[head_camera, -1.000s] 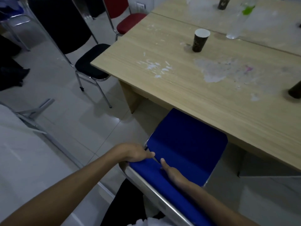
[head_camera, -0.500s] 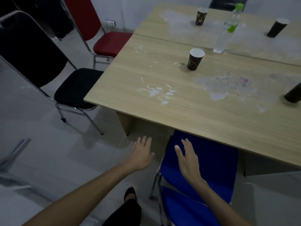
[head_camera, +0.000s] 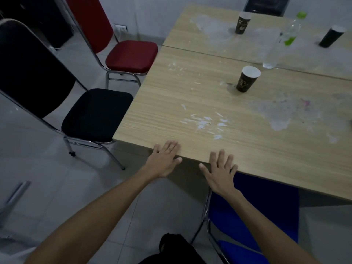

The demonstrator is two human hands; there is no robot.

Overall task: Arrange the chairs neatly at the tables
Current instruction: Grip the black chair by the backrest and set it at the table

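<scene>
- Both hands are empty, fingers spread: the left hand (head_camera: pixel 165 161) lies with its fingertips over the near edge of the wooden table (head_camera: pixel 219 111), and the right hand (head_camera: pixel 221 173) hovers at that same edge; whether either palm presses down I cannot tell.
- The blue chair (head_camera: pixel 253 216) sits directly under the right forearm, at about 5 o'clock from the right hand, its seat partly tucked beneath the table edge. It looks placed.
- The black chair (head_camera: pixel 95 115) lies at about 10 o'clock from the left hand, at the table's left end, seat just beside the corner, its back leaning away toward 9 o'clock.
- The red chair (head_camera: pixel 131 56) stands farther off, near 11 o'clock.
- My judgement: the black chair comes next, and the left hand is nearer to it.
</scene>
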